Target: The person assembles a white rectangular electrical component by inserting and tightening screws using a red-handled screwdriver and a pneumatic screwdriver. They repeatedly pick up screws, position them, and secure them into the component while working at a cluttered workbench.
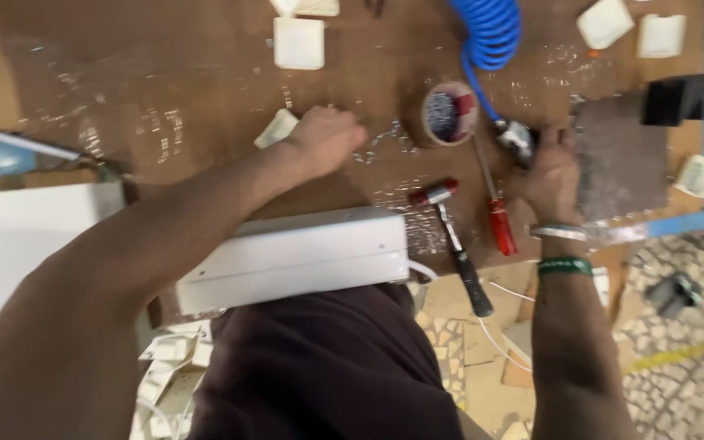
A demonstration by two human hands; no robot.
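Hands work over a brown worktop [165,90]. The left hand [327,137] lies curled on the board, its fingers blurred, so whether the grip holds anything cannot be told; a white block [275,129] sits just left of it. The right hand [549,175] is closed around a metal air tool [517,137] fed by one blue coiled hose [489,33] from the far edge. Between the hands stands one tape roll [447,114], its hollow holding something blue and red, too blurred to name. Near it lie one hammer [454,236] with a red-and-silver head and black handle, and one red-handled screwdriver [495,208], side by side. About six more white blocks [299,42] are scattered along the far edge. One long white casing [295,257] lies at the near edge, and a grey slab [621,159] lies right of the right hand.
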